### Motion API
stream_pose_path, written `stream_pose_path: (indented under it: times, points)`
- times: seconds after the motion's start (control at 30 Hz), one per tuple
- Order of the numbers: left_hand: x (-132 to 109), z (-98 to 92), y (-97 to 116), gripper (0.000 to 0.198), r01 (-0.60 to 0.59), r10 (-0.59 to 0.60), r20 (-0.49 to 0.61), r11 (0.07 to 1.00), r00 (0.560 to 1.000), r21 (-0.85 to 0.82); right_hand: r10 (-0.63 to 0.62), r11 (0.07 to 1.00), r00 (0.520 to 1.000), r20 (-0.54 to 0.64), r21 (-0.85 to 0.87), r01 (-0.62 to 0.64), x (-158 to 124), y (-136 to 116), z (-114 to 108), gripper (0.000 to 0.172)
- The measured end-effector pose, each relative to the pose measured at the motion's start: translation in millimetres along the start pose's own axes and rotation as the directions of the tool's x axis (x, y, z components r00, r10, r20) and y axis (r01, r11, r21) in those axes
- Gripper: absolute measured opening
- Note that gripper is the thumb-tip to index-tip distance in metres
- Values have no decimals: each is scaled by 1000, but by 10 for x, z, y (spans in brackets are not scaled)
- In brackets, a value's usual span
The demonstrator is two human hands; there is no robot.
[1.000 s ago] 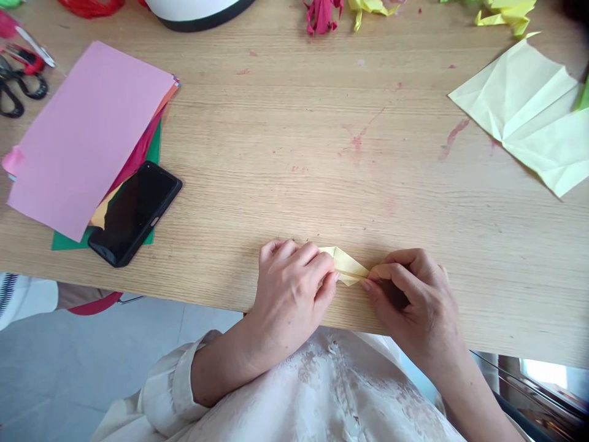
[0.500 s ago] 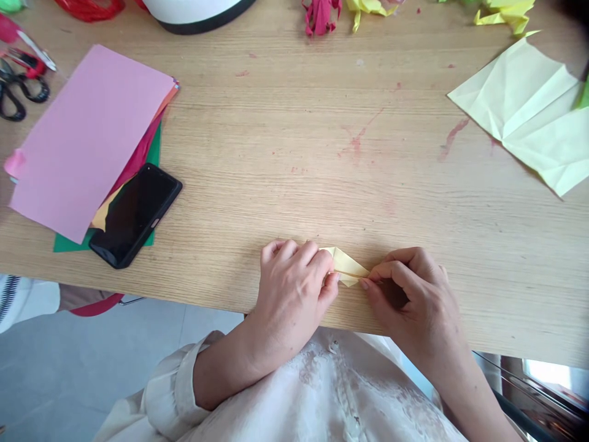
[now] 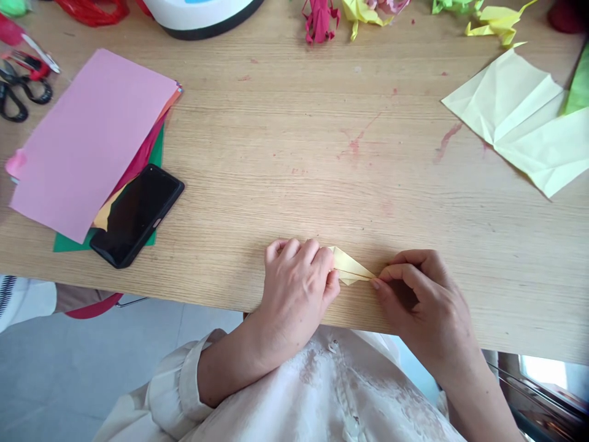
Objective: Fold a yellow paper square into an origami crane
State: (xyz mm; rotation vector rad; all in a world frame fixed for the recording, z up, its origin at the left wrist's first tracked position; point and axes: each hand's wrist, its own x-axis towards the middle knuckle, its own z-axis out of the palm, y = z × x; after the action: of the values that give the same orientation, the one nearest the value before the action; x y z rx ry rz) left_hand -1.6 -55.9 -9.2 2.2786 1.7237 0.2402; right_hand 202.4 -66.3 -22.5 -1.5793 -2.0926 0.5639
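A small folded yellow paper piece (image 3: 350, 269) lies on the wooden table (image 3: 285, 147) near its front edge. My left hand (image 3: 297, 288) is curled over its left end, fingers closed and pressing it down. My right hand (image 3: 421, 301) pinches the pointed right tip between thumb and forefinger. Much of the paper is hidden under my left fingers.
A black phone (image 3: 137, 213) rests on a stack of coloured sheets topped by a pink one (image 3: 89, 138) at the left. Scissors (image 3: 21, 92) lie at the far left. A creased pale yellow sheet (image 3: 519, 120) is at the right. Folded paper figures (image 3: 319, 18) and a white round object (image 3: 202, 12) line the far edge.
My right hand has slid slightly to the right along the paper's tip, and a little more of the yellow piece shows between my hands. The view has shifted slightly.
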Motion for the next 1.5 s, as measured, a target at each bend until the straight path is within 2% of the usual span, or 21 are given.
stream_pose_path:
  times: [0.23,0.43,0.5,0.57,0.63,0.7,0.77,0.97,1.3,1.5]
  points:
    - [0,-33,-26,15,-36,36,35,999,999,-13,5,1000,1000,-24,-16,-5,-26,23,-7,4]
    - [19,-29,-27,18,-11,12,28,999,1000,-31,-16,999,999,-46,-35,15,-76,18,6,2]
    - [21,-20,-29,18,-14,14,18,999,1000,-35,-74,997,993,-89,-34,71,-143,22,14,12]
    - [20,-15,-32,18,-17,18,9,999,1000,-38,-177,984,976,-128,-59,171,-220,31,29,29]
    - [19,-14,-33,19,-18,18,4,999,1000,-40,-298,952,950,-98,-106,288,-290,42,51,45]
    - [18,-16,-33,19,-20,20,1,999,1000,-44,-361,924,932,-33,-148,353,-338,51,80,56]
    - [18,-18,-33,19,-23,23,0,999,1000,-49,-367,915,930,4,-179,361,-363,54,108,63]
    - [16,-12,-46,20,-25,25,0,998,1000,-59,-328,921,945,2,-223,321,-351,32,138,72]
    - [23,-17,-45,21,-32,32,-6,998,999,-49,-347,910,938,-3,-244,336,-313,-8,128,64]
    - [23,-14,-46,21,-37,36,-13,998,999,-45,-338,915,941,-18,-240,324,-315,-13,130,69]
